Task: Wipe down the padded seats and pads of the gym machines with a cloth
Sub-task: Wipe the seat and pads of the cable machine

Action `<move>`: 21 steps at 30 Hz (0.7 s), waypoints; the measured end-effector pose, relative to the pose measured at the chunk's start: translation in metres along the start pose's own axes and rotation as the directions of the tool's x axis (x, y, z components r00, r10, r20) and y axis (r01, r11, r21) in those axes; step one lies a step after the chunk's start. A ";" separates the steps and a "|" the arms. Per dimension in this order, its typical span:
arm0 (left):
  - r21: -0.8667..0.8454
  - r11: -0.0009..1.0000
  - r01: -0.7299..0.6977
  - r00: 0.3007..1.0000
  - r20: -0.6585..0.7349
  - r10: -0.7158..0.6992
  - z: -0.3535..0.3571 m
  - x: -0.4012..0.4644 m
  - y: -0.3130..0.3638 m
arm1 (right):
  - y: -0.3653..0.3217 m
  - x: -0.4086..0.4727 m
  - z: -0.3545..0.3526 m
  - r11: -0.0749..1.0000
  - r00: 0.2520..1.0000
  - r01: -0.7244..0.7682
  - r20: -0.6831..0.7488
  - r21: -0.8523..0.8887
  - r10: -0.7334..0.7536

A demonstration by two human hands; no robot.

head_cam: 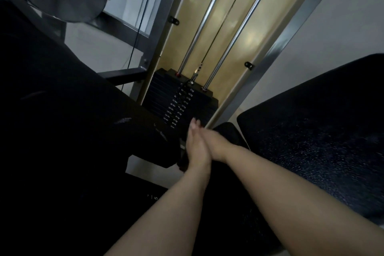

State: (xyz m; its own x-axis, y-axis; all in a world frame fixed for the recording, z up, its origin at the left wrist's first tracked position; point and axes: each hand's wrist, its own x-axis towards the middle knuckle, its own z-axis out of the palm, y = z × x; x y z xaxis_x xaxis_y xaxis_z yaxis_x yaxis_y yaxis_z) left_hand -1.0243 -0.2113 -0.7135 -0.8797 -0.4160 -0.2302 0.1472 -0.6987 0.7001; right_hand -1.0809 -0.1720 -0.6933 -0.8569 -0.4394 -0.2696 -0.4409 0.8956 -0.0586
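Both hands are seen pressed together, the left hand [196,151] with straight fingers; the right hand's [218,145] grip cannot be told. Black pads lie left [83,110] and right [322,131] of them.

weight stack [178,102] ahead, pads [324,131] flanking gap

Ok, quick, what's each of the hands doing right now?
Left hand: fingers straight, pressed against the right, holding nothing visible.
Right hand: cannot tell, fingers hidden behind the left.
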 end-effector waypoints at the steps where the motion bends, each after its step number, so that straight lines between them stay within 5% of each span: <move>1: 0.050 0.999 -0.008 1.000 0.017 0.007 0.006 0.012 -0.006 | 0.003 -0.004 -0.008 0.992 0.995 0.007 -0.104 0.123 0.006; 4: 0.324 0.944 0.062 0.985 0.135 -0.111 0.019 0.038 -0.017 | 0.013 -0.025 -0.026 0.997 0.949 -0.065 -0.308 0.032 0.072; 6: 0.640 0.768 -0.005 0.958 0.222 -0.179 0.022 0.038 -0.016 | 0.017 -0.043 -0.026 0.977 0.950 -0.166 -0.288 -0.130 0.123; 8: 0.801 0.579 -0.152 0.970 0.233 -0.068 0.017 0.049 -0.023 | 0.015 -0.062 -0.016 0.926 0.961 -0.205 -0.246 -0.317 0.129; 11: 0.873 0.444 -0.201 0.980 0.187 0.074 -0.001 0.061 -0.044 | 0.011 -0.075 0.000 0.812 0.971 -0.211 -0.210 -0.544 0.111; 14: 0.863 0.486 -0.137 0.989 0.089 0.121 -0.008 0.050 -0.053 | 0.011 -0.075 0.002 0.740 0.972 -0.222 -0.205 -0.635 0.116; 21: 0.776 0.629 0.044 0.993 -0.101 0.055 -0.028 -0.017 -0.041 | 0.011 -0.074 -0.001 0.790 0.977 -0.202 -0.177 -0.579 0.120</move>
State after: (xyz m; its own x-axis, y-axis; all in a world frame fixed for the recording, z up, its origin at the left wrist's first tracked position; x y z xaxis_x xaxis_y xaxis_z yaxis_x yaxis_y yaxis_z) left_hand -1.0026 -0.1923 -0.7574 -0.8202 -0.5103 -0.2586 -0.2969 -0.0067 0.9549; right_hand -1.0226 -0.1299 -0.6728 -0.9374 -0.3335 -0.1003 -0.3296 0.7568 0.5645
